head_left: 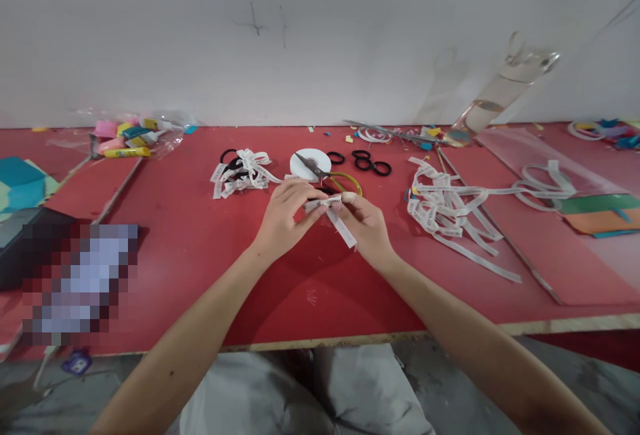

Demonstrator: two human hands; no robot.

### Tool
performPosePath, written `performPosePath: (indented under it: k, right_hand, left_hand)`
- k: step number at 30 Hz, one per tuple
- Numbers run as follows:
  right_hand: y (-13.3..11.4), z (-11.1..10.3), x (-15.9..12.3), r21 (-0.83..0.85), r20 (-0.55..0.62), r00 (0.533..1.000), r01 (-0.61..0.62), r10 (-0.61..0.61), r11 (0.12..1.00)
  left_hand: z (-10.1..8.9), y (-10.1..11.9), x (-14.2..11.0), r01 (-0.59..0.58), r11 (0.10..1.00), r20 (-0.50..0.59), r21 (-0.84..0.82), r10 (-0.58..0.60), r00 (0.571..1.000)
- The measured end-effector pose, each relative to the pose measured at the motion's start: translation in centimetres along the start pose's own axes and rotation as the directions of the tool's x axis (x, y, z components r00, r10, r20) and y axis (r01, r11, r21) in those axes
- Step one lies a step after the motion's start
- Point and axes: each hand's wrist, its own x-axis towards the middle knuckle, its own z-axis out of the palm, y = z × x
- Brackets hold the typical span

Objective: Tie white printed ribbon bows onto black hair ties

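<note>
Both my hands meet over the middle of the red table (190,255). My left hand (283,214) and my right hand (364,222) pinch a short white printed ribbon strip (336,216) between their fingers; one end hangs down toward me. Just behind my hands lie yellow-handled scissors (334,179) across a white ribbon spool (310,163). Finished white ribbon bows on black hair ties (242,172) lie to the left of the spool.
Several loose black hair ties (369,162) lie behind the scissors. A pile of cut ribbon strips (445,207) spreads at right. Coloured blocks in a plastic bag (131,136) sit at back left, coloured sheets (600,214) at right, a clear bag (500,92) against the wall.
</note>
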Motion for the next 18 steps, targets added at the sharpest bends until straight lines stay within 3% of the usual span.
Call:
performPosePath:
  k: [4,12,18]
  right_hand:
    - [-0.5,0.2,-0.1,0.039,0.019,1.000,0.001,-0.001,0.999]
    - [-0.2,0.6,-0.5,0.053,-0.089,0.995,0.039,-0.034,0.998]
    - [0.1,0.9,-0.5,0.083,-0.125,0.992,0.017,-0.007,0.996]
  left_hand:
    - [0.4,0.1,-0.2,0.046,0.999,-0.019,0.023,-0.046,0.999]
    - [0.9,1.0,-0.5,0.088,0.996,-0.021,-0.028,-0.089,0.996]
    - [1.2,1.2,-0.5,0.092,0.993,-0.053,0.073,-0.089,0.995]
